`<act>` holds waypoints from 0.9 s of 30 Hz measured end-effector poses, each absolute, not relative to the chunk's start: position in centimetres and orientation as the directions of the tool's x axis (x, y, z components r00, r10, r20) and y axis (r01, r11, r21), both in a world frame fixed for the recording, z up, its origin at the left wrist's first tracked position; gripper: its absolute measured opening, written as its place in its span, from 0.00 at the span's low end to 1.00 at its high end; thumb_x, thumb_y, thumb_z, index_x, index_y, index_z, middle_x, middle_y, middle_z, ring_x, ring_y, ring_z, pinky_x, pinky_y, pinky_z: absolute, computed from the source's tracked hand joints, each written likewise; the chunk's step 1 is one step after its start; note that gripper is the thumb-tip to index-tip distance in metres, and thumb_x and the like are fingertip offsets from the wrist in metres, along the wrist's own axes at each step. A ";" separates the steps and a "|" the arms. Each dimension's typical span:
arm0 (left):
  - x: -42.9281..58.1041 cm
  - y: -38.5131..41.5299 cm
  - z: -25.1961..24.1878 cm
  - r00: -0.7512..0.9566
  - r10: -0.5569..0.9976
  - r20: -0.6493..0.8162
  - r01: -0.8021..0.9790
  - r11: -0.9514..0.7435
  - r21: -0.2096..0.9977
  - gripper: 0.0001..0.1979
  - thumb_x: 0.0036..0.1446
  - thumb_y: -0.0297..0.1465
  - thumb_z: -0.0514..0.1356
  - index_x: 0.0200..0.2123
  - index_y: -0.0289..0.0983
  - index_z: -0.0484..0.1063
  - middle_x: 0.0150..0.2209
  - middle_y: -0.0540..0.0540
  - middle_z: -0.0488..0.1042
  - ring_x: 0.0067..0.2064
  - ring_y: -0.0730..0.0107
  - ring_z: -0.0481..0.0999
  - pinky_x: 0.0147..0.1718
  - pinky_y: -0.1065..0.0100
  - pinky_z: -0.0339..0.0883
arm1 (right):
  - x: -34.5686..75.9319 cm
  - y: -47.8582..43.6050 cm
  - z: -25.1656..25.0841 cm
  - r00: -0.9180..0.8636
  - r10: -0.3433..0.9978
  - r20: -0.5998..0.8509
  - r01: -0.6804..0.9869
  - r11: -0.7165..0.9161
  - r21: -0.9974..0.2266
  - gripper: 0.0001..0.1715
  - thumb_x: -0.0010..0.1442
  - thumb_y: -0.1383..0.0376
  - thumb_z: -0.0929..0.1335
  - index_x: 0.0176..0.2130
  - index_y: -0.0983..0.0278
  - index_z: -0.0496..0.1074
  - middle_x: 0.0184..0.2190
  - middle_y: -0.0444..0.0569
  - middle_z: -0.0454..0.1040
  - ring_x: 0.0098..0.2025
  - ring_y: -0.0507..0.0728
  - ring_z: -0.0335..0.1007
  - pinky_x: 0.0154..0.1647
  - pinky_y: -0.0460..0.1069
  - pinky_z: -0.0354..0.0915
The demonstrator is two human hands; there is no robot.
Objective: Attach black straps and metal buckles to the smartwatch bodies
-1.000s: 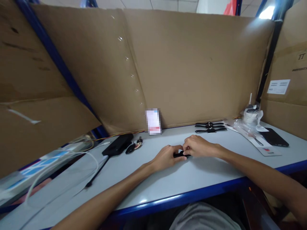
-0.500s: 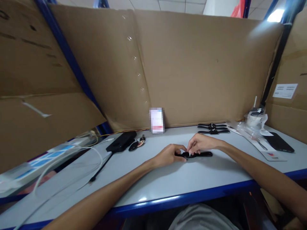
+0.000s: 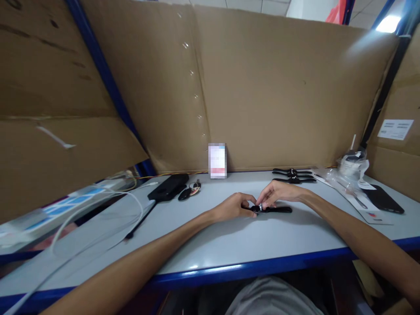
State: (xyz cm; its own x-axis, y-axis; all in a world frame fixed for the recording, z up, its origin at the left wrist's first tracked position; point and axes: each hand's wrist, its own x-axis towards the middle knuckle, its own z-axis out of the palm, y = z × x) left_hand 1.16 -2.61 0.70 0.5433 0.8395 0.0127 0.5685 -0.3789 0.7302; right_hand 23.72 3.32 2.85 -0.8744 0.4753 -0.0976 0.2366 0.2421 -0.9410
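A black wristwatch [image 3: 280, 210] lies stretched out on the table before me. My left hand [image 3: 233, 205] is closed on its left part, thumb in front and fingers behind, covering that end of the strap. Over the middle of the watch, my right hand [image 3: 278, 193] pinches a small shiny metallic piece [image 3: 260, 206] between thumb and fingertips. Whether this piece is attached to the watch I cannot tell. The right-hand strap extends past my fingers, flat on the table. Behind my right hand, more black watches [image 3: 295, 180] lie side by side.
A pixelated upright card or screen [image 3: 217, 161] leans at the back cardboard wall [image 3: 262, 87]. Leftward are keys [image 3: 189, 192], a black box-shaped device [image 3: 169, 187] and white cables [image 3: 141, 210]. At right lie a phone [image 3: 383, 199], clear plastic packaging [image 3: 337, 179] and a cup [image 3: 352, 162].
The whole view has shifted and tilted slightly with my head. Both hands stay at the watch, with the right one still pinching at its middle.
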 end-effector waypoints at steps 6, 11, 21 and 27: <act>1.1 -2.5 0.6 0.555 0.832 0.010 0.560 -0.382 0.735 0.25 0.51 0.47 0.66 0.45 0.34 0.75 0.18 0.60 0.52 0.22 0.78 0.48 0.23 0.71 0.39 | 23.6 3.4 2.6 -0.847 0.517 -0.123 0.273 0.225 -0.935 0.14 0.46 0.61 0.77 0.32 0.68 0.79 0.24 0.44 0.75 0.25 0.48 0.66 0.26 0.44 0.59; 1.1 -2.4 0.4 0.538 0.843 0.013 0.574 -0.377 0.727 0.25 0.51 0.47 0.65 0.45 0.34 0.75 0.18 0.59 0.54 0.22 0.77 0.50 0.23 0.71 0.40 | 22.7 2.5 2.4 -0.771 0.626 -0.121 0.341 0.244 -0.908 0.14 0.46 0.61 0.76 0.23 0.67 0.72 0.20 0.42 0.72 0.20 0.46 0.60 0.20 0.42 0.53; 1.1 -2.5 0.5 0.552 0.834 0.023 0.580 -0.403 0.708 0.22 0.52 0.45 0.65 0.43 0.35 0.75 0.19 0.59 0.52 0.22 0.77 0.48 0.23 0.70 0.39 | 22.3 2.1 2.4 -0.783 0.604 -0.146 0.305 0.169 -0.937 0.09 0.47 0.64 0.72 0.30 0.67 0.77 0.18 0.42 0.72 0.18 0.46 0.60 0.18 0.42 0.52; 1.2 -2.7 0.7 0.556 0.831 0.026 0.583 -0.412 0.700 0.22 0.53 0.45 0.65 0.43 0.35 0.75 0.19 0.59 0.54 0.22 0.77 0.49 0.23 0.71 0.40 | 22.1 2.3 2.1 -0.752 0.626 -0.207 0.342 0.102 -0.934 0.05 0.48 0.67 0.70 0.29 0.67 0.75 0.16 0.43 0.72 0.16 0.46 0.57 0.16 0.42 0.49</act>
